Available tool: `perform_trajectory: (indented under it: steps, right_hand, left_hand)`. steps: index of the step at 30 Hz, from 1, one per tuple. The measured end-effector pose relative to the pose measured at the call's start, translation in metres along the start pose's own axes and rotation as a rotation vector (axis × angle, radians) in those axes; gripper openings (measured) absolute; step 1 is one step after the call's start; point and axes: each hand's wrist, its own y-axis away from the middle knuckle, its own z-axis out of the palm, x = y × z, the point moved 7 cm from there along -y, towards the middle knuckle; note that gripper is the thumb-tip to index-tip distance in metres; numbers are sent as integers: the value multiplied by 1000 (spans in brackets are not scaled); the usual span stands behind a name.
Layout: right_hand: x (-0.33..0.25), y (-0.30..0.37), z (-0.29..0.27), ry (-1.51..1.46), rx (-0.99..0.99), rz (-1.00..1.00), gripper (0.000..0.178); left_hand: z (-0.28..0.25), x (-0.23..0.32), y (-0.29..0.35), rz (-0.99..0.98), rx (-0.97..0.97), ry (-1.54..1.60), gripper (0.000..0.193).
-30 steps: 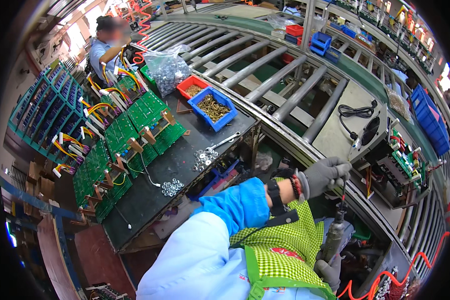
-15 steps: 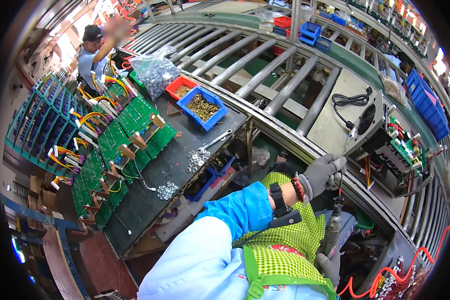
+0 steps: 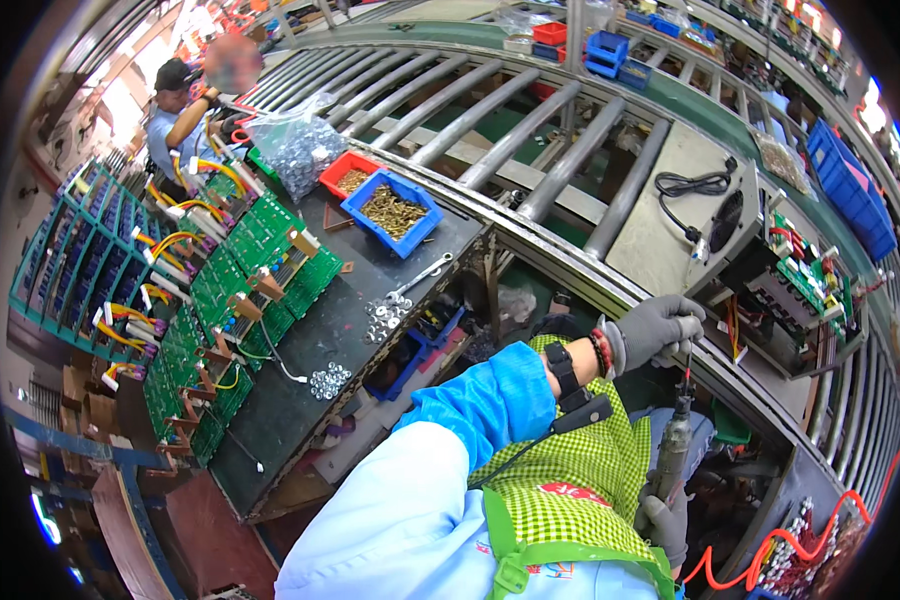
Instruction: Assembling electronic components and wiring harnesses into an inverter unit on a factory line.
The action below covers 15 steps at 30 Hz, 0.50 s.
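Observation:
My right hand (image 3: 664,526), in a grey glove, grips the lower body of a power screwdriver (image 3: 675,445) held upright with its bit pointing up. My left hand (image 3: 656,330), also gloved in grey, is closed in a pinch just above the bit's tip. Whatever it pinches is too small or hidden to make out. Beyond my hands, on the roller conveyor's board, stands an opened metal-cased unit (image 3: 785,285) with a fan, a green circuit board and loose wires. A coiled black power cord (image 3: 692,185) lies beside it.
Left, a dark bench (image 3: 315,335) bears green circuit boards (image 3: 260,255), a blue bin of screws (image 3: 395,212), a red bin (image 3: 345,175), a wrench (image 3: 425,275) and washers (image 3: 330,380). A metal conveyor rail (image 3: 570,262) runs in front. An orange coiled hose (image 3: 770,545) hangs lower right. A co-worker (image 3: 175,115) stands far left.
My left hand has shifted slightly up and right, and the screwdriver has moved a little right with my right hand. The co-worker's raised arm has come down. The view has shifted slightly.

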Motion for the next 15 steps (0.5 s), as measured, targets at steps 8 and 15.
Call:
perform_trajectory:
  steps: [8, 15]
  right_hand:
    - [-11, -5, 1, 24, 10, 46, 47]
    - [-23, -17, -30, 58, 74, -21, 45]
  left_hand:
    - [4, -22, -23, -12, 159, -83, 28]
    - [-20, -38, -47, -182, 210, -218, 48]
